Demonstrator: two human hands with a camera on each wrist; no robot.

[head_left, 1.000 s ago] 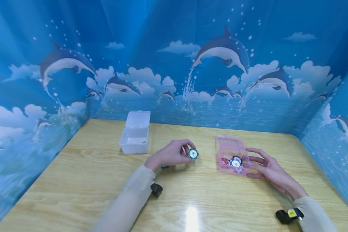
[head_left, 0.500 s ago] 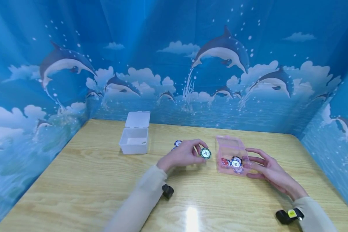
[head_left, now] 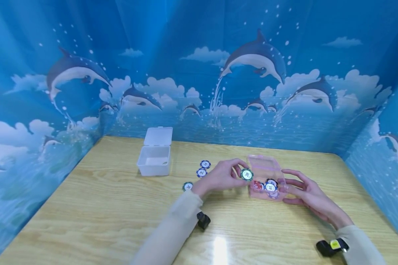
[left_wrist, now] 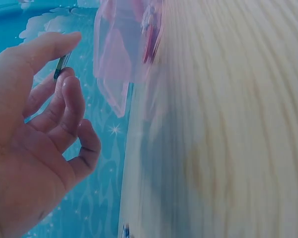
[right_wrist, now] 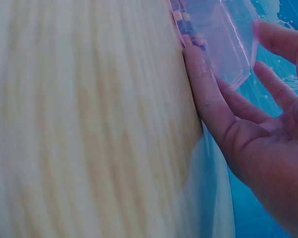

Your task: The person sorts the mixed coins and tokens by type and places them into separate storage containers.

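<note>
A green chip (head_left: pixel 247 174) is pinched by the left hand (head_left: pixel 223 176) beside the pink box (head_left: pixel 264 166). The box is steadied by the right hand (head_left: pixel 306 193), fingers straight.

Wooden table (head_left: pixel 96 206) bears two boxes, three chips.

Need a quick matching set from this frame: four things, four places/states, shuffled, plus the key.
Things:
1. green chip
2. pink box
3. white box
4. two blue chips

Places/states:
A. open, far left on the table
B. pinched by the left hand
C. lying loose on the wood between the boxes
D. steadied by the right hand, chips inside

Pairs: 1-B, 2-D, 3-A, 4-C
</note>
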